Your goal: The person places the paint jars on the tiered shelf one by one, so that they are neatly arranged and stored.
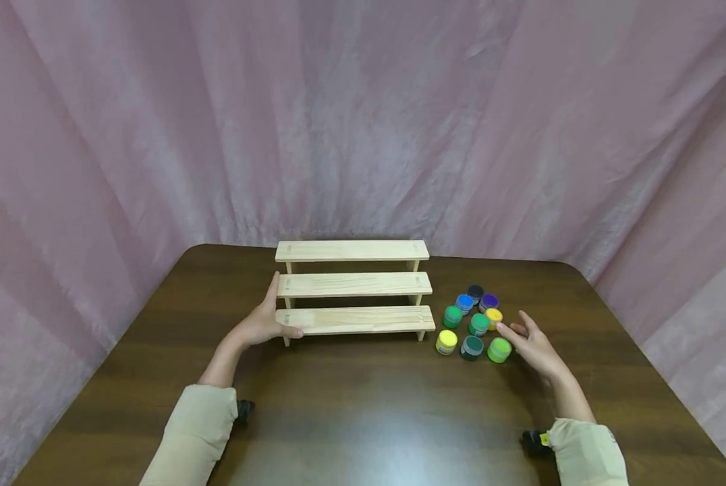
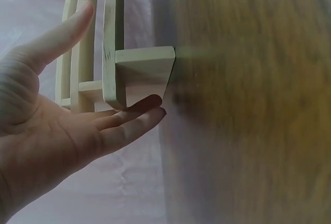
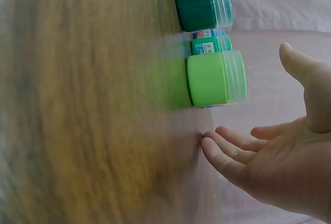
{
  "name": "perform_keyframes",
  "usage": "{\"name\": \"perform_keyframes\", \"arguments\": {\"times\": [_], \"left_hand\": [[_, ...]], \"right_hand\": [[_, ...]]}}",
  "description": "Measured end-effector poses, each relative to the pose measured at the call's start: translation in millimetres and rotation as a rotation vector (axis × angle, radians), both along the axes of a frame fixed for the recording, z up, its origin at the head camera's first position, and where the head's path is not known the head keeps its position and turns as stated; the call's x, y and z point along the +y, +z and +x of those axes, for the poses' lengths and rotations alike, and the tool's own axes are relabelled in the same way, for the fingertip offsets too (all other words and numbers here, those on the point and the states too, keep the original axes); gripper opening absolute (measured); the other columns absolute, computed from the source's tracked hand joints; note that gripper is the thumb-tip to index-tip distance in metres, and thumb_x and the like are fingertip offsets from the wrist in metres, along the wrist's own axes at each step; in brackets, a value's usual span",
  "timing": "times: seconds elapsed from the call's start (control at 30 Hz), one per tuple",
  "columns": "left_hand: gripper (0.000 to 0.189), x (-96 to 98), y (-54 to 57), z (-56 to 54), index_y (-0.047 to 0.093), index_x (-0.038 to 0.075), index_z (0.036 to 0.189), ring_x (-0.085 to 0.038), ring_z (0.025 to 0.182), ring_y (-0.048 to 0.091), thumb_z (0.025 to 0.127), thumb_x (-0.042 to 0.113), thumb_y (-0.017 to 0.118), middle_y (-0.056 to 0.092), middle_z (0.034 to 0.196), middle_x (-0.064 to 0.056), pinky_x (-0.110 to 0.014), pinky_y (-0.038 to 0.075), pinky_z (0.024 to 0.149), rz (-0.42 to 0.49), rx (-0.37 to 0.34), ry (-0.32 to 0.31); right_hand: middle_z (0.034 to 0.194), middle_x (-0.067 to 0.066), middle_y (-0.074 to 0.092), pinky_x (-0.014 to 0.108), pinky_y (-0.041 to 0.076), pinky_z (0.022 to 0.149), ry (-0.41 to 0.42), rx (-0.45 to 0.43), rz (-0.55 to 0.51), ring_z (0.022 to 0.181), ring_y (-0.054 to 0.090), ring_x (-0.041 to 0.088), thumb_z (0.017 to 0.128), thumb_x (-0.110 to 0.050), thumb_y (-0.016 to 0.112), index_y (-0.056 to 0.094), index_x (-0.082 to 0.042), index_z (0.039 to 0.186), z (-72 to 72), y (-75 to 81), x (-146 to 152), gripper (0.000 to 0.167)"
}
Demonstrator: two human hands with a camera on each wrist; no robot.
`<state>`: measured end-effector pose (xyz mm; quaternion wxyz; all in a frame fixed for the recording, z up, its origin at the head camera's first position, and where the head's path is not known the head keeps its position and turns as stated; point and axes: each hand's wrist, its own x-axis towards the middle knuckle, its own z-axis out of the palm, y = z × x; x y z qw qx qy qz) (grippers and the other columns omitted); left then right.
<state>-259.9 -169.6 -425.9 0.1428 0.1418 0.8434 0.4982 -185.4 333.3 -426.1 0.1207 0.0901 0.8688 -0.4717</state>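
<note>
A three-step wooden display rack [image 1: 353,285] of pale boards stands toward the back of the table. My left hand [image 1: 262,320] is at its left end, thumb spread from the fingers; in the left wrist view those fingers [image 2: 129,123] lie nearly straight beside the end of the lowest step. On the right, my right hand [image 1: 536,347] is beside a light green paint jar [image 1: 499,350], fingers extended and holding nothing. In the right wrist view a gap shows between the fingers [image 3: 227,157] and the light green jar [image 3: 209,79].
Several more lidded paint jars cluster right of the rack, among them a yellow jar [image 1: 446,342], a dark teal jar [image 1: 472,347], a blue jar [image 1: 464,304] and a purple jar [image 1: 488,302]. A pink curtain [image 1: 363,121] hangs behind the brown table [image 1: 363,405].
</note>
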Motion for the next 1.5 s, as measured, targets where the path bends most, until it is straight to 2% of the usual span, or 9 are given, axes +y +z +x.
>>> {"name": "perform_keyframes", "arguments": {"times": [0.23,0.37,0.5,0.67,0.77,0.9,1.03,1.23,1.5], "left_hand": [[0.140,-0.3,-7.0,4.1,-0.039,0.018,0.145,-0.048,0.147,-0.008,0.076,0.011,0.082,-0.029,0.158,-0.021,-0.065,0.009,0.115,0.048,-0.022,0.026],[0.140,0.7,-7.4,2.3,-0.039,0.018,0.146,-0.047,0.148,-0.009,0.075,0.010,0.083,-0.027,0.159,-0.021,-0.064,0.008,0.116,0.060,-0.028,0.044],[0.136,2.2,-9.1,-2.8,-0.031,0.017,0.150,-0.048,0.147,0.005,0.076,0.010,0.083,-0.017,0.161,-0.024,-0.062,0.019,0.114,0.056,-0.013,0.064],[0.131,-2.4,-6.5,-5.9,-0.021,0.016,0.154,-0.049,0.142,0.021,0.075,0.008,0.083,-0.001,0.161,-0.028,-0.060,0.030,0.109,0.053,0.005,0.077],[0.132,-2.4,-6.8,-5.1,-0.021,0.015,0.154,-0.050,0.143,0.018,0.074,0.004,0.082,-0.004,0.161,-0.028,-0.060,0.029,0.110,0.059,-0.002,0.064],[0.134,0.8,-9.5,-3.0,-0.023,0.016,0.154,-0.049,0.145,0.013,0.073,0.002,0.083,-0.013,0.162,-0.023,-0.058,0.030,0.110,0.047,-0.026,0.050],[0.134,3.5,-10.1,-3.6,-0.020,0.014,0.154,-0.048,0.143,0.020,0.071,0.002,0.084,-0.009,0.162,-0.024,-0.054,0.036,0.106,0.044,-0.010,0.049],[0.133,5.7,-10.4,-7.1,-0.018,0.013,0.155,-0.048,0.135,0.032,0.070,0.001,0.084,0.005,0.160,-0.028,-0.044,0.046,0.094,0.075,0.012,0.041],[0.132,-3.9,-13.8,-6.0,-0.020,0.016,0.155,-0.047,0.130,0.037,0.073,0.001,0.082,0.004,0.159,-0.030,-0.039,0.048,0.090,0.090,-0.012,0.014]], "right_hand": [[0.156,0.035,0.016,0.050,0.036,0.111,0.004,-0.015,-0.110,0.142,0.030,0.044,0.103,-0.038,0.045,-0.008,0.004,0.154,3.0,-9.8,4.1,0.085],[0.154,0.033,0.025,0.031,0.045,0.103,0.023,0.003,-0.126,0.123,0.053,0.008,0.102,-0.032,0.050,0.005,0.008,0.153,5.8,-12.9,8.3,0.080],[0.151,0.029,0.036,0.014,0.043,0.090,0.041,0.036,-0.120,0.099,0.046,-0.020,0.099,-0.029,0.056,0.022,0.008,0.150,8.7,-14.7,9.7,0.071],[0.146,0.025,0.046,0.028,0.041,0.098,0.043,0.060,-0.073,0.117,0.052,0.004,0.096,-0.031,0.060,0.038,0.006,0.144,3.2,-16.2,4.2,0.064],[0.145,0.025,0.048,0.042,0.039,0.104,0.045,0.071,-0.062,0.131,0.048,0.030,0.096,-0.030,0.061,0.041,0.006,0.142,3.1,-19.4,2.3,0.062],[0.147,0.026,0.044,0.053,0.035,0.108,0.044,0.053,-0.065,0.137,0.037,0.044,0.097,-0.029,0.060,0.040,0.006,0.143,9.1,-23.8,3.2,0.062],[0.151,0.029,0.036,0.057,0.035,0.106,0.087,0.032,-0.086,0.136,0.037,0.046,0.095,-0.028,0.062,0.036,0.004,0.146,13.1,-23.1,8.0,0.066],[0.152,0.030,0.033,0.028,0.045,0.092,0.179,0.051,-0.080,0.125,0.051,0.018,0.090,-0.020,0.068,0.036,0.004,0.148,15.1,-22.6,16.3,0.070],[0.149,0.025,0.043,0.038,0.044,0.098,0.141,0.045,-0.073,0.133,0.045,0.035,0.090,-0.022,0.068,0.044,0.003,0.144,12.8,-25.6,15.4,0.064]]}}
